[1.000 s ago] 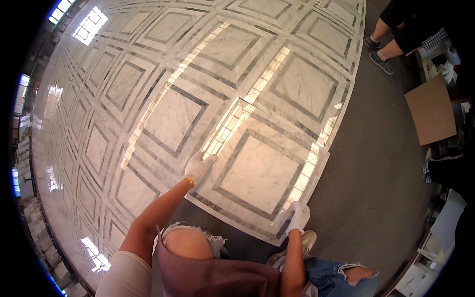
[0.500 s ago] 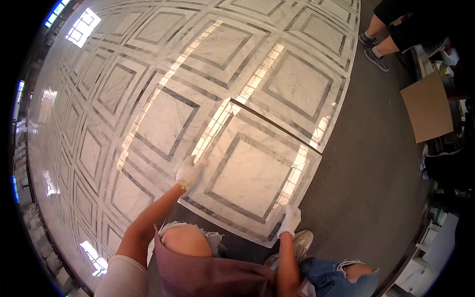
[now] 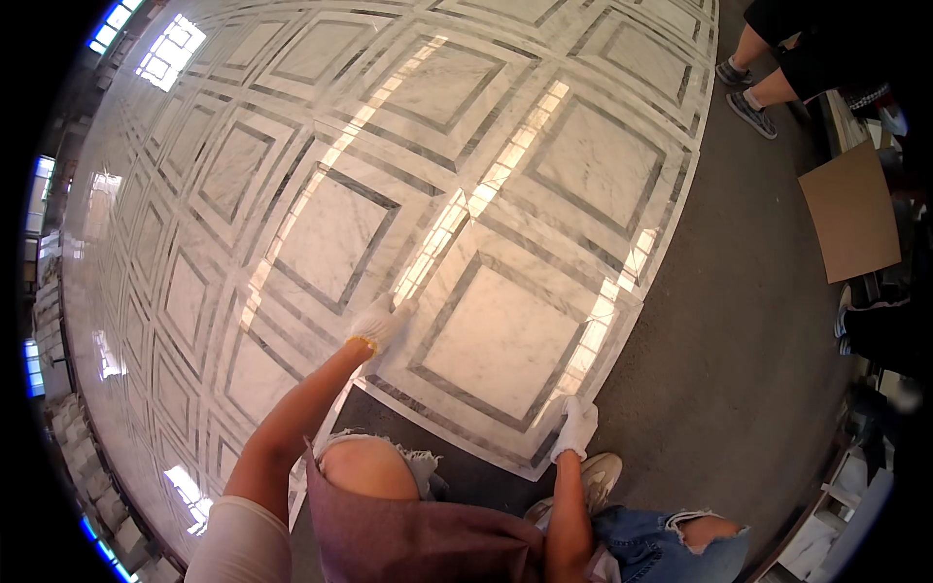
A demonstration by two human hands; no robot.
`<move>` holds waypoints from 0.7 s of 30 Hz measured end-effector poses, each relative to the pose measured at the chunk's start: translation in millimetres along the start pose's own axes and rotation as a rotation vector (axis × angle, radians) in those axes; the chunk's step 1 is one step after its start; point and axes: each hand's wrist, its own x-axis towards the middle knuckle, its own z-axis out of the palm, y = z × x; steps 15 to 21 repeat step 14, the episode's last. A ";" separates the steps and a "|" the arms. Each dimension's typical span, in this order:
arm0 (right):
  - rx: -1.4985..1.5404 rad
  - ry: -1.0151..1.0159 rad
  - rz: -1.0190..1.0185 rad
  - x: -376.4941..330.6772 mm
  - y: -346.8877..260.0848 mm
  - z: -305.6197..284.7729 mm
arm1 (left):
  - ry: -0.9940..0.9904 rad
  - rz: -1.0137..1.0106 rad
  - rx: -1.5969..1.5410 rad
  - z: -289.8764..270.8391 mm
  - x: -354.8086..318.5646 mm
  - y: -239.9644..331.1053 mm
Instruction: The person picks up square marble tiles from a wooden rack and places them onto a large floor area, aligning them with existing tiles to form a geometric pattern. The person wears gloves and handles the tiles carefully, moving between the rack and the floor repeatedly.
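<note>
A square marble slab [image 3: 510, 340], white with grey inlaid bands, lies in front of me against the larger patterned marble floor. My left hand [image 3: 385, 325], in a white knitted glove, rests over the seam along the slab's left side, its fingers stretched out flat. At the near right edge my right hand [image 3: 576, 428], in the same kind of glove, is closed over the slab's border; its fingertips are partly hidden. The slab's far edge meets the neighbouring panel with no dark gap showing.
Dark grey ground [image 3: 700, 330] runs along the right. A brown cardboard sheet [image 3: 850, 214] leans there, near another person's legs [image 3: 763, 83]. My shoe [image 3: 601, 478] is close behind the slab's near right corner. Window light reflects off the polished marble.
The dark gap along the slab's far edge has closed as the slab slid away from me. My left hand has moved slightly forward and right; the right hand stays on the near right edge.
</note>
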 end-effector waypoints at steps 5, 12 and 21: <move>-0.041 -0.013 0.000 -9.8 -14.7 2.9 | -0.046 0.037 0.163 -15.1 -5.6 9.3; -0.108 -0.042 -0.021 -2.8 -4.2 1.6 | 0.105 0.285 0.189 -106.1 -24.9 39.1; -0.089 -0.065 0.008 -0.8 -4.1 1.0 | 0.089 0.312 0.191 -133.2 -46.9 50.3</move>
